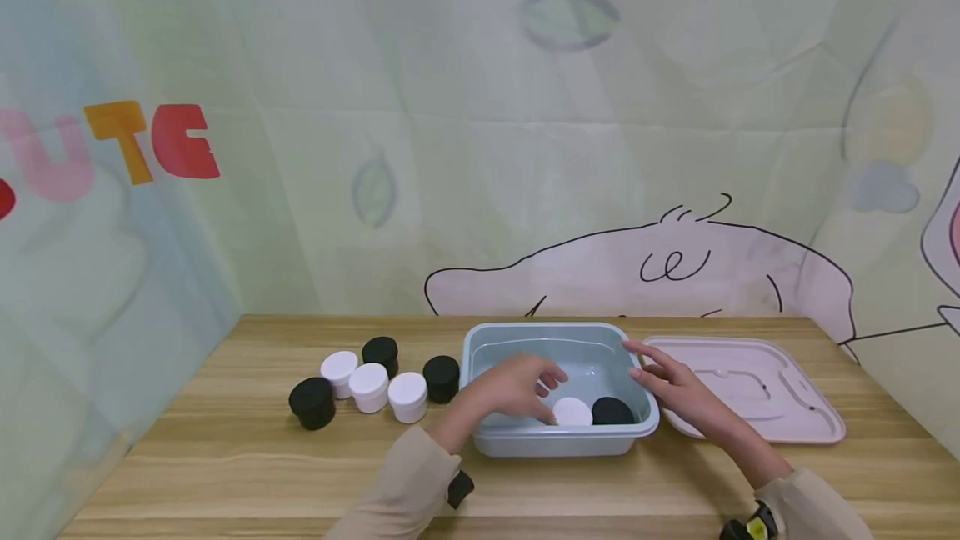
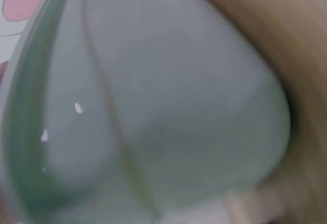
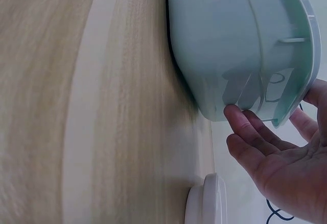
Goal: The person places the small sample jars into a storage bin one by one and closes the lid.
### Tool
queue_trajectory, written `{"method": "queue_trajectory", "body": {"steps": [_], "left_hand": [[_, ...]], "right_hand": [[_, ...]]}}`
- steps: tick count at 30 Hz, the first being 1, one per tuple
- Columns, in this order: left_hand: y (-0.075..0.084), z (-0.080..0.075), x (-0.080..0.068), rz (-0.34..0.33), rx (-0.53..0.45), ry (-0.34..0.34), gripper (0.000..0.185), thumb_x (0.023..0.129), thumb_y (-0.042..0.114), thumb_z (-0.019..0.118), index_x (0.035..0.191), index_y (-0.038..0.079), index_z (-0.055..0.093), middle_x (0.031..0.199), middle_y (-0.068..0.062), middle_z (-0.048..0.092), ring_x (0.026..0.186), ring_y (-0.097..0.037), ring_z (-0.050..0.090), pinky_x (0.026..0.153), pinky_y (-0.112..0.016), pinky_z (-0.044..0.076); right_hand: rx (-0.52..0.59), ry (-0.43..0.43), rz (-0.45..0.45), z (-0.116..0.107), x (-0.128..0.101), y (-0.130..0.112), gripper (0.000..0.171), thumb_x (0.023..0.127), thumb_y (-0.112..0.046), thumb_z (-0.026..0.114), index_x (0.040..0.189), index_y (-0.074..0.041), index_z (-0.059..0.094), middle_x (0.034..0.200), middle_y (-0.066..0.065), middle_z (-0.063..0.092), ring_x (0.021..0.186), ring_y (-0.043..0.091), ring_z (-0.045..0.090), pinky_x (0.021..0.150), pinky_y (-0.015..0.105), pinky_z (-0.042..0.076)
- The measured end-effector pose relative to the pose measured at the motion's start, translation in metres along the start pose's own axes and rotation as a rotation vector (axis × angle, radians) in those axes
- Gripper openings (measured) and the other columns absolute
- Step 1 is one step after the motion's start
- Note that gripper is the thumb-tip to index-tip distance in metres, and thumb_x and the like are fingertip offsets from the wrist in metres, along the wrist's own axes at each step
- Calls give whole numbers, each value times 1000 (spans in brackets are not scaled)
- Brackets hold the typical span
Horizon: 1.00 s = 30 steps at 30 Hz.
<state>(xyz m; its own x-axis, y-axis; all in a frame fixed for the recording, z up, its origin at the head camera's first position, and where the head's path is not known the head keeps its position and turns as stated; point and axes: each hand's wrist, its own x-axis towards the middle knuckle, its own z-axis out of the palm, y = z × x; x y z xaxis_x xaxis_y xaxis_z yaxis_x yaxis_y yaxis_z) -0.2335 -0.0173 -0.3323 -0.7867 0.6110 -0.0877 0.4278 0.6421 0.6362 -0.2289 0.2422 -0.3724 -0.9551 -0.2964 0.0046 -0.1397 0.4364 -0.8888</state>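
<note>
A light blue plastic tub (image 1: 555, 442) stands on the wooden table with a white-lidded jar (image 1: 572, 412) and a black-lidded jar (image 1: 612, 411) inside, near its front wall. My left hand (image 1: 513, 390) reaches over the tub's left side, fingers loosely bent and spread. Its thumb tip is right at the white lid, while the other fingertips hang apart from it. At the tub's right rim, my right hand (image 1: 678, 390) rests its fingertips, with relaxed fingers along the outer wall in the right wrist view. Blur fills the left wrist view, where the tub's wall (image 2: 194, 81) hides the left fingers.
Left of the tub stand several small jars, white ones (image 1: 369, 387) and black ones (image 1: 312, 403). A pale pink lid (image 1: 802, 394) lies flat to the right of the tub, under the right forearm. Behind the table (image 1: 225, 457) hangs a printed cloth (image 1: 450, 107).
</note>
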Motion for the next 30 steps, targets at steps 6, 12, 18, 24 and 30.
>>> {"method": "queue_trajectory", "body": {"steps": [6, 12, 18, 24, 30], "left_hand": [[-16, -24, -22, 70, -65, 164, 42, 75, 8, 72, 114, -1, 59, 107, -14, 62, 97, -23, 59, 82, -32, 48], [-37, -43, -53, 58, -111, 358, 40, 76, 8, 71, 113, -2, 60, 109, -17, 61, 98, -27, 59, 83, -37, 49], [-61, -62, -92, -35, -140, 523, 41, 77, 9, 71, 114, -2, 59, 109, -15, 62, 99, -28, 58, 81, -35, 50], [-86, -78, -127, -102, -63, 649, 44, 78, 14, 71, 117, -2, 57, 112, -19, 61, 103, -30, 57, 83, -35, 49], [-112, -87, -154, -183, 18, 722, 49, 78, 17, 71, 119, -4, 55, 114, -23, 59, 107, -34, 54, 85, -41, 47]], "right_hand": [[-6, 8, 6, 0, -1, -1, 55, 94, -28, 48, 142, -7, 29, 139, 32, 28, 122, 46, 37, 89, 52, 42], [5, 5, 3, 0, -1, -2, 55, 95, -28, 48, 141, -6, 29, 139, 32, 28, 122, 45, 38, 89, 51, 42], [11, 0, -4, 1, 0, -2, 55, 95, -27, 48, 142, -7, 29, 139, 32, 28, 122, 45, 37, 90, 51, 42], [10, 4, -2, 0, -1, -1, 55, 95, -27, 48, 142, -7, 29, 138, 32, 29, 122, 44, 38, 90, 51, 42], [14, 0, 0, 0, 0, 0, 55, 95, -28, 48, 142, -7, 29, 140, 31, 28, 122, 44, 38, 90, 51, 42]]}}
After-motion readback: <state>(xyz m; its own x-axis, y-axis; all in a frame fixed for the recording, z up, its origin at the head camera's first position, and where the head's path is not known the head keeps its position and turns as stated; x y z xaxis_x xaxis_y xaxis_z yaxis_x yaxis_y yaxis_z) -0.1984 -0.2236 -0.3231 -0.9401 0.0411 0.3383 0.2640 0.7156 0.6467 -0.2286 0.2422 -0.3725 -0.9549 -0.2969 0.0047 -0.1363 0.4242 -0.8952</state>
